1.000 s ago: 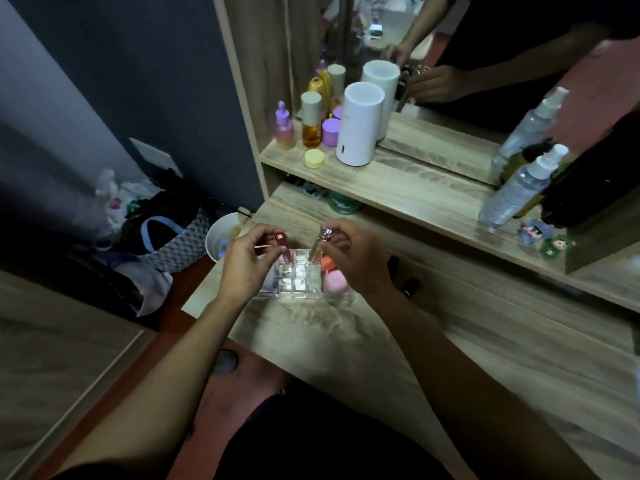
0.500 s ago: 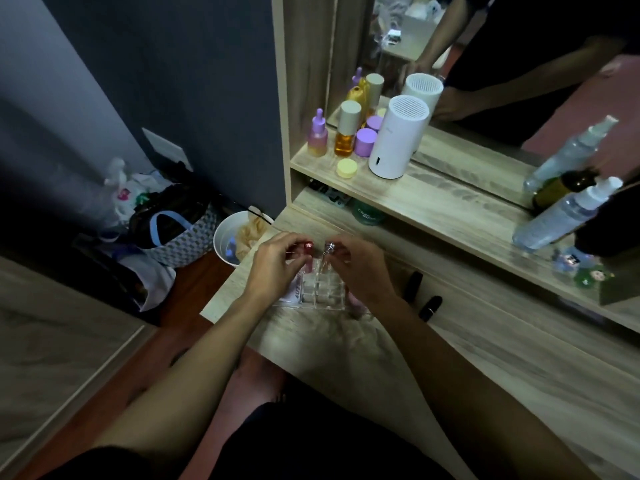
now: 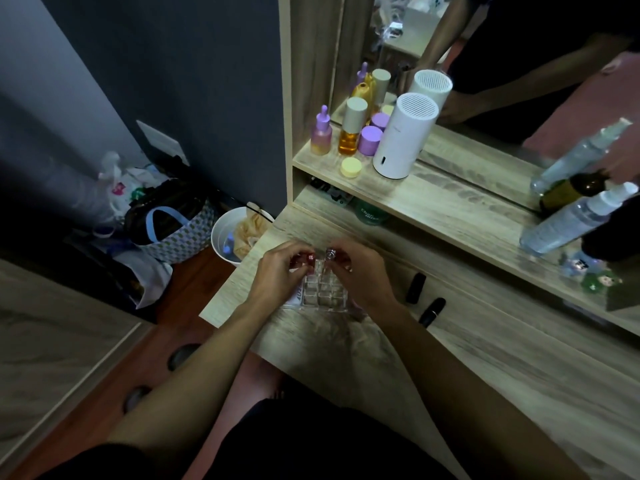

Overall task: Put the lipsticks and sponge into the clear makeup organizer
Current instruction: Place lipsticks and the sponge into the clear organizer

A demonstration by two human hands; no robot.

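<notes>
Clear makeup organizer [image 3: 323, 294] is sitting on the worktop [image 3: 485, 358]; the left hand [image 3: 277, 275] is pinching a red-capped lipstick [image 3: 310, 258] and the right hand [image 3: 360, 275] a silver-capped lipstick [image 3: 330, 252], both being lowered into its far cells. Two black lipsticks [image 3: 415, 288] are lying right of the organizer, still waiting; the sponge is not discernible. Since a second ago, both tubes are standing lower.
</notes>
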